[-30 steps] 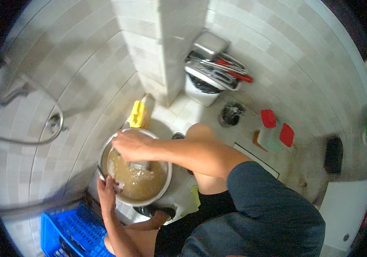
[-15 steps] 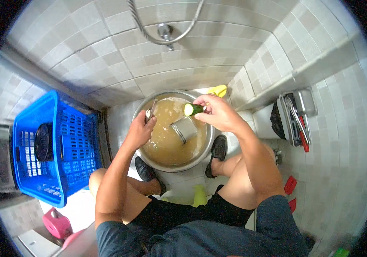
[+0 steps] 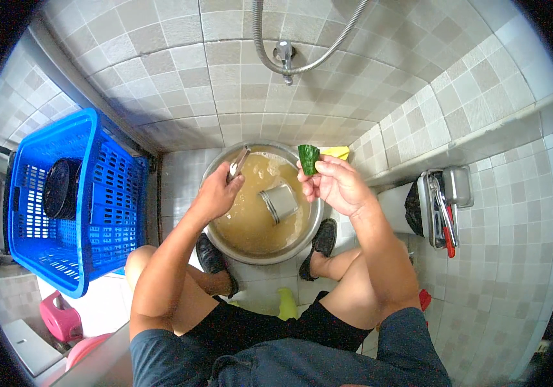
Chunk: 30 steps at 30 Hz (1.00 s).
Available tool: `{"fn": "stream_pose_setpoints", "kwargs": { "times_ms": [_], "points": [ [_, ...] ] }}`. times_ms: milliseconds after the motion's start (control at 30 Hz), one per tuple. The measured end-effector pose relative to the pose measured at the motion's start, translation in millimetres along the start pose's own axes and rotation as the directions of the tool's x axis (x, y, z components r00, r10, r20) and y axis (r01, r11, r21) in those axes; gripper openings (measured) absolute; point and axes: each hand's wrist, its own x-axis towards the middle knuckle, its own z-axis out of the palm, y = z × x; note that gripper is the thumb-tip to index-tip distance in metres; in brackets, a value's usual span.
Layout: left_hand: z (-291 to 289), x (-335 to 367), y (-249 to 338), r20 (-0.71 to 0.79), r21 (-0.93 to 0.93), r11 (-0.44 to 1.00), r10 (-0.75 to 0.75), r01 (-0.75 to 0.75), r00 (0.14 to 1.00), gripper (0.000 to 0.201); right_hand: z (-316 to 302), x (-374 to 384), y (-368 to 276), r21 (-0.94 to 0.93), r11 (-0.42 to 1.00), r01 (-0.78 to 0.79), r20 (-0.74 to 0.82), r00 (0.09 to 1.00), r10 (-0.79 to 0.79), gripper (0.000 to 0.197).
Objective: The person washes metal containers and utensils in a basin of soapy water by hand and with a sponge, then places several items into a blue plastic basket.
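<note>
My right hand [image 3: 341,184] pinches a short piece of cucumber [image 3: 308,158] between thumb and fingers, its dark green, ridged skin showing. In my left hand [image 3: 218,195] is a slim, greyish-brown metal tool [image 3: 240,162], pointing up and away; its exact kind is unclear. Both hands are raised over a large round metal basin [image 3: 250,259], left hand at its left rim, right hand at its right. Cloudy brown water fills the basin. A squarish metal container [image 3: 281,201] with a ribbed edge sits tilted in this water, between my hands.
A big blue plastic basket [image 3: 89,213] with dark round items stands at left, near a pink stool [image 3: 62,317]. Yellow cloth-like material [image 3: 337,153] lies behind the basin. A metal tray [image 3: 435,203] with tongs and red-handled tools is at right. A shower hose [image 3: 302,68] hangs ahead.
The cucumber has turned from lying sideways, pale cut end showing, to upright with its skin showing. My left hand has shifted slightly right with the tool. The whole view has shifted.
</note>
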Motion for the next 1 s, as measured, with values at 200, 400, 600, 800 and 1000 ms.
{"fn": "stream_pose_setpoints", "kwargs": {
  "times_ms": [200, 400, 600, 800, 1000],
  "points": [
    [-2, -1, -4, -0.019, -0.026, 1.0, 0.005, -0.005, 1.0, 0.029, 0, 14, 2, 0.1, 0.995, 0.009, 0.103, 0.994, -0.019, 0.04],
    [-10, -4, 4, -0.019, -0.087, 0.996, 0.015, -0.016, 1.0, 0.03, -2, 19, 1, 0.13, 0.991, 0.01, 0.117, 0.993, -0.025, 0.044],
    [-21, -2, 11, -0.029, -0.123, 0.992, -0.012, 0.008, 1.0, 0.027, 16, 28, -5, 0.001, 0.993, 0.116, 0.064, 0.991, -0.115, 0.047],
    [-31, 2, 20, -0.021, -0.268, 0.963, -0.012, 0.006, 1.0, 0.022, 25, 48, 0, -0.031, 0.98, 0.197, -0.027, 0.98, -0.198, 0.043],
    [-46, 6, 28, -0.043, -0.324, 0.946, -0.018, 0.003, 0.999, 0.02, 23, 79, 3, 0.095, 0.986, 0.134, -0.171, 0.978, -0.117, 0.022]
  ]
}}
